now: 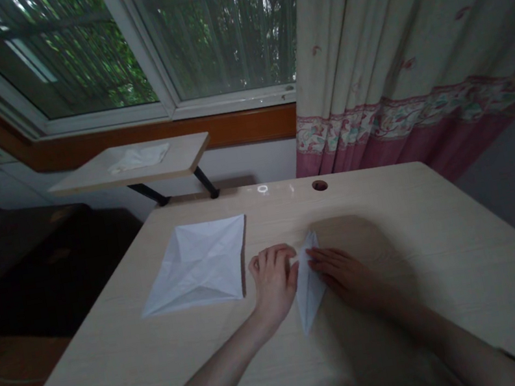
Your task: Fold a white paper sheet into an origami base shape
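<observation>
A folded piece of white paper [310,296], narrow and kite-shaped with a long point toward me, lies on the table between my hands. My left hand [274,279] is at its left edge, fingers curled and thumb touching or very close to the paper. From the right, my right hand [342,271] lies over the paper's upper part with its fingers stretched out and flat. Left of my left hand rests a larger sheet of white paper [205,264], opened out and marked with creases.
The wooden table [145,376] has a round cable hole [320,186] near its back edge. A small raised shelf [90,169] at the back left holds a crumpled white tissue [140,158]. Behind are a window [222,41] and a long curtain [365,69].
</observation>
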`<state>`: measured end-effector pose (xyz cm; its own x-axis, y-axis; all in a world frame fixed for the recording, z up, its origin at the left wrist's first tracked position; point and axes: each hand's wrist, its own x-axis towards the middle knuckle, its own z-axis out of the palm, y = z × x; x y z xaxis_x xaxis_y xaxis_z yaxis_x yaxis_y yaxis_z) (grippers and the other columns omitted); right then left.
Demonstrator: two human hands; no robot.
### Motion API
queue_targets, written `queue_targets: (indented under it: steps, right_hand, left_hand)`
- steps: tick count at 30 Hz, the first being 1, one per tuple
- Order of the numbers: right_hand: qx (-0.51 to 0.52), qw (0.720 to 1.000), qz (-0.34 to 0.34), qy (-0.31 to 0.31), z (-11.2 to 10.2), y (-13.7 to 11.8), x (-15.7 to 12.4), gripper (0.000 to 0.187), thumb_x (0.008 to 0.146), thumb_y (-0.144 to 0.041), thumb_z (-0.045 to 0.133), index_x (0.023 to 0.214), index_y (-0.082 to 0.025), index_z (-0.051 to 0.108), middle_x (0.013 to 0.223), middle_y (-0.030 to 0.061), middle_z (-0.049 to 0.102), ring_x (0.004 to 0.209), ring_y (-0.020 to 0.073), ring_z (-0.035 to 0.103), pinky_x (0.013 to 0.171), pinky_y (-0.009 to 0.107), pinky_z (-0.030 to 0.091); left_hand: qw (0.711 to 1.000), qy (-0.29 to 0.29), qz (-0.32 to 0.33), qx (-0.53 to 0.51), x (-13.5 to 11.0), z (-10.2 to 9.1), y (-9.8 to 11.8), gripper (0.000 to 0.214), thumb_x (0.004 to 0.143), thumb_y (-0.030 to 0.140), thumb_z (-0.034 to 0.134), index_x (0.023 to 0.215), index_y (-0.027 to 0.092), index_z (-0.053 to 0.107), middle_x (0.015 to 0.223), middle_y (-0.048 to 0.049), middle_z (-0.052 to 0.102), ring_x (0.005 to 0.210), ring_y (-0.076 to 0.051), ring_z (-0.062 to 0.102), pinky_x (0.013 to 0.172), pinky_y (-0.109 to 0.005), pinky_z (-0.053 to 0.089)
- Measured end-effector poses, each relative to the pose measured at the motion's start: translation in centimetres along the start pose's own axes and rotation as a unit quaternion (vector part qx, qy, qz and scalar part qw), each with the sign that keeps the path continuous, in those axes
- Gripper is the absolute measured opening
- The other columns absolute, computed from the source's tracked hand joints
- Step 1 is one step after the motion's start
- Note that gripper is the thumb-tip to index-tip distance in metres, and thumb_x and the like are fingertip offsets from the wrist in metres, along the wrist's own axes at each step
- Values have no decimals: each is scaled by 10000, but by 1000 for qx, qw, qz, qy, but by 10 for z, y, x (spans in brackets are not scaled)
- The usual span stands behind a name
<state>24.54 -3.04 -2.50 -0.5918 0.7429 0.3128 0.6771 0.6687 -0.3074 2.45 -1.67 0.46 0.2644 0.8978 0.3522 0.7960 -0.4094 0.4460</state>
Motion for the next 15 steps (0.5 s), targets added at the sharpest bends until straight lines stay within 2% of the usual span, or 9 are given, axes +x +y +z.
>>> queue_targets:
  steps: [4,7,11,15]
  right_hand:
    - [-7,1000,6,18,4,0,-1,392,982,-169,448,1348,-214,583,1433,101,570,1319,216,533,1095,472,449]
    - [-27,999,6,20,2,-1,0,378,976,-159,457,1324,-201,599,1403,111,597,1291,235,554,1066,490,473]
    - [-40,999,11,20,-3,-2,1,354,976,-164,474,1297,-196,619,1370,109,623,1261,237,573,1056,486,476]
    - [-51,998,26,30,-4,1,0,351,983,-168,465,1291,-220,626,1349,91,639,1214,233,600,1017,458,502]
  left_hand:
    - [991,-72,73,-81,-6,-3,6,48,901,228,632,938,226,601,1041,-18,687,1046,-218,586,996,-431,300]
    - [982,-112,115,-99,-9,-2,6,194,823,338,738,878,216,598,993,-12,678,1021,-220,596,997,-425,314]
    - [978,-120,153,-82,-8,0,0,321,734,398,801,904,213,600,1024,-22,668,1042,-239,586,1018,-441,325]
    - [976,-119,166,-72,-6,-3,-3,238,762,282,744,939,216,599,1039,-25,670,1057,-229,593,1058,-435,342]
